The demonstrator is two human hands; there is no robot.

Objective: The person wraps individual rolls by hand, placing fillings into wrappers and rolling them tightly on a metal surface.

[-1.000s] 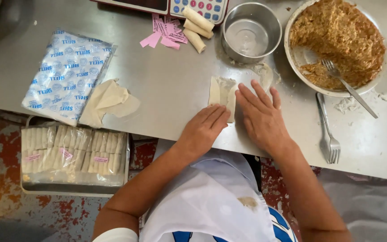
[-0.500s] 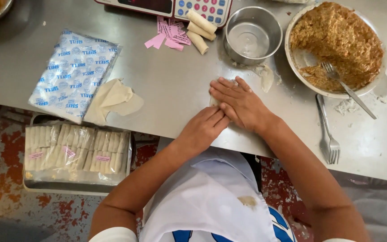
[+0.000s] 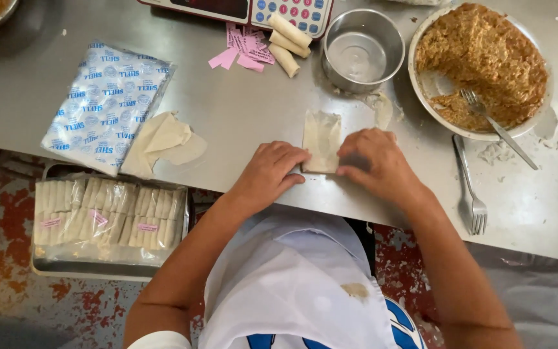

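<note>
Half a second ago your hands lay stacked over the wrapper; now they have parted and the folded wrapper shows between them on the counter. Left of your left hand lies a flat blue-and-white printed packet, with loose wrapper sheets beside it. Pink paper slips sit beyond, near three finished rolls. Both hands are loosely curled, fingertips pressing the wrapper's near corners; your right hand touches its right edge.
</note>
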